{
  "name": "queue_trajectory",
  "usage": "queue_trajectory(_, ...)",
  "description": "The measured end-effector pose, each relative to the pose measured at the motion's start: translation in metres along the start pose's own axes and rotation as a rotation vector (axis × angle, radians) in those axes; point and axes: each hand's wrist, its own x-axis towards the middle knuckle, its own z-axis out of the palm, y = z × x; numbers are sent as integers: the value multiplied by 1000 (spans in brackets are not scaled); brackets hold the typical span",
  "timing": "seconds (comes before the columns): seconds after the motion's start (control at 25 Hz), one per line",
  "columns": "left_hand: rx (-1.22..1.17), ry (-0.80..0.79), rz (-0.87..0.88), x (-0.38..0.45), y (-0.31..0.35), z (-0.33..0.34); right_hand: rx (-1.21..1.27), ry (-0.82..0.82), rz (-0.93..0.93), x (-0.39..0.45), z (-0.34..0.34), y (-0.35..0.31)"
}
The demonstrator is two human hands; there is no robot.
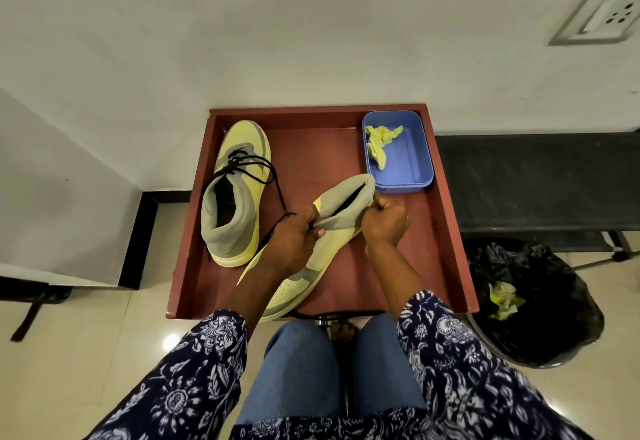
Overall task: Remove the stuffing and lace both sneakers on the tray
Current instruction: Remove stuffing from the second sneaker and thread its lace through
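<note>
Left sneaker (239, 193) upright on tray (446, 231), black lace (249, 165) partly threaded, ends loose. L hand (294, 235) fingers clamped on 2nd sneaker (311, 266) collar, toe toward person. R hand (384, 221) fingers pinching its heel edge. Blue tub (412, 169) w/ yellow stuffing (381, 145) at tray's far R corner. Bin (533, 304) on floor, R.

Two yellow-and-grey sneakers (239, 197) (311, 259) lie on a reddish-brown tray (446, 231); one carries black laces (249, 165). At the tray's far right corner, a blue tub (412, 162) holds yellow paper (379, 145). The sleeves (194, 380) are navy with white flowers.
</note>
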Motion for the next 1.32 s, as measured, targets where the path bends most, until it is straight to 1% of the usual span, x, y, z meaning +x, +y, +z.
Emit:
queue_trajectory(0.08, -5, -2, 10, 0, 1, -1, -69, -78, -50, 13, -3, -4)
queue_trajectory(0.16, 1, 6, 22, 0, 1, 0, -121, -104, -90, 16, -5, -2)
queue_trajectory(0.28, 6, 5, 25, 0, 1, 0, -124, -69, -142, -1, -7, 9)
queue_trajectory(0.4, -4, 6, -1, 0, -1, 1, -79, -49, -187, -38, -10, 19)
queue_trajectory(0.56, 5, -4, -18, -1, 1, -1, -13, -58, -138, -67, -5, 24)
queue_trajectory(0.64, 5, -8, -15, -2, 2, -1, 6, -24, -92, -59, -4, 19)
queue_trajectory(0.72, 13, -15, -5, -1, 4, -2, -35, 3, -53, -41, -3, 13)
queue_trajectory(0.76, 18, -20, 2, -1, 4, -2, -70, 3, -65, -30, -2, 10)
queue_trajectory(0.88, 17, -32, 20, -1, 2, -3, -170, -79, -151, 0, -5, -2)
queue_trajectory(1.0, -2, -39, 29, -1, 1, -2, -246, -147, -185, 15, -10, -3)
queue_trajectory(1.12, -2, -38, 21, 1, 1, -1, -219, -111, -165, 3, -5, 4)
queue_trajectory(1.32, -5, -18, 17, 0, 1, 0, -75, 79, -75, -37, 5, 14)
